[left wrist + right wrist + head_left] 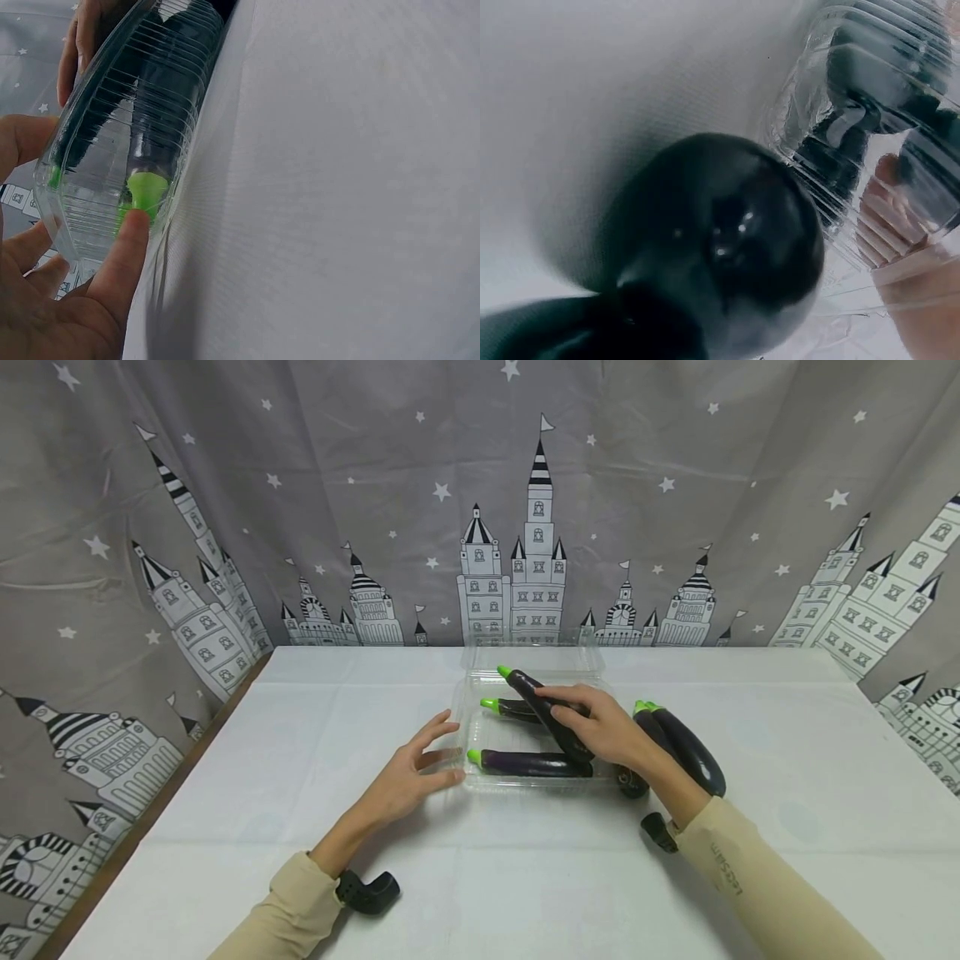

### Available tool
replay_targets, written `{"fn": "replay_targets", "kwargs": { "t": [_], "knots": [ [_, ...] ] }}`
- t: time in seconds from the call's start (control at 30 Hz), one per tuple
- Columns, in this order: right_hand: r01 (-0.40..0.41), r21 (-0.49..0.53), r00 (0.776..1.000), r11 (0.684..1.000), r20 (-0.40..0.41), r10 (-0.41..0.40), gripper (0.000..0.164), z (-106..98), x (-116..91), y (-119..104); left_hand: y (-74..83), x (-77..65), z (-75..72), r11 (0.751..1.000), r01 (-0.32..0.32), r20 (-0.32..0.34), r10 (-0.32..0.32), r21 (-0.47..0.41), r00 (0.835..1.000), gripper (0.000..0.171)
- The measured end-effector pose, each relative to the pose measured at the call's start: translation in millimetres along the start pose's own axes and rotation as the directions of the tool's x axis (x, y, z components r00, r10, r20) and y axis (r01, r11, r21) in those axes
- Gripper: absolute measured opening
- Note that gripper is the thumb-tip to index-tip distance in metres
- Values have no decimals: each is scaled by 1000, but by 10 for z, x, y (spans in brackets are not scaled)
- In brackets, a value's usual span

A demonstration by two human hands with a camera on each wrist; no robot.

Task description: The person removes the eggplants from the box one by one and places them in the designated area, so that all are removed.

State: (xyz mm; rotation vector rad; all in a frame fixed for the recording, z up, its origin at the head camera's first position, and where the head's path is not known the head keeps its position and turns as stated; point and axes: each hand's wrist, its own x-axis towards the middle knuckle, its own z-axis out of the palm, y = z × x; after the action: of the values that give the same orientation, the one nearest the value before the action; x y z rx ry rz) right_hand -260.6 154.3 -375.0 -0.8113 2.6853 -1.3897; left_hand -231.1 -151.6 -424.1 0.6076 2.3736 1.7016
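Observation:
My right hand point(603, 727) grips a dark purple eggplant point(531, 695) with a green cap, slanted over the clear plastic container point(517, 783). Inside the container, one eggplant point(528, 764) lies along the near side and another point(513, 708) farther back, partly covered by the held one. At the container's left end, my left hand point(397, 787) has its fingers spread and extended. In the left wrist view, its thumb point(124, 259) touches the ribbed wall near a green cap point(147, 187), while the other fingers stand around the corner.
Right of the container, several more eggplants point(692, 752) lie on the white-covered table point(817, 752), partly behind my right forearm. The container's clear lid point(532, 657) is folded back toward the grey castle-print curtain point(420, 485). A rounded eggplant end point(720, 240) fills much of the right wrist view.

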Motion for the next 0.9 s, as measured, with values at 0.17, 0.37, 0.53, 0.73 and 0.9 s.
{"fn": "replay_targets", "kwargs": {
  "t": [0.17, 0.37, 0.53, 0.73, 0.9],
  "knots": [
    [-53, 51, 999, 997, 15, 53, 41, -11, -2, -2, 11, -1, 1, 1000, 3, 1, -3, -2, 1000, 69],
    [-150, 114, 988, 982, 44, 146, 55, -27, -19, -14, 19, 3, 1, 1000, 2, 2, -2, -6, 1000, 69],
    [-141, 131, 990, 981, 45, 136, 55, -32, -34, -14, 15, 5, -2, 1000, -5, 2, 5, -4, 1000, 68],
    [-126, 88, 992, 988, 20, 125, 48, -33, -39, -5, 7, 9, -2, 1000, -5, 1, 6, -4, 1000, 68],
    [-160, 70, 987, 985, 26, 159, 47, -25, -37, -4, 2, 6, -1, 1000, -5, 3, 5, -6, 1000, 68]
  ]
}}
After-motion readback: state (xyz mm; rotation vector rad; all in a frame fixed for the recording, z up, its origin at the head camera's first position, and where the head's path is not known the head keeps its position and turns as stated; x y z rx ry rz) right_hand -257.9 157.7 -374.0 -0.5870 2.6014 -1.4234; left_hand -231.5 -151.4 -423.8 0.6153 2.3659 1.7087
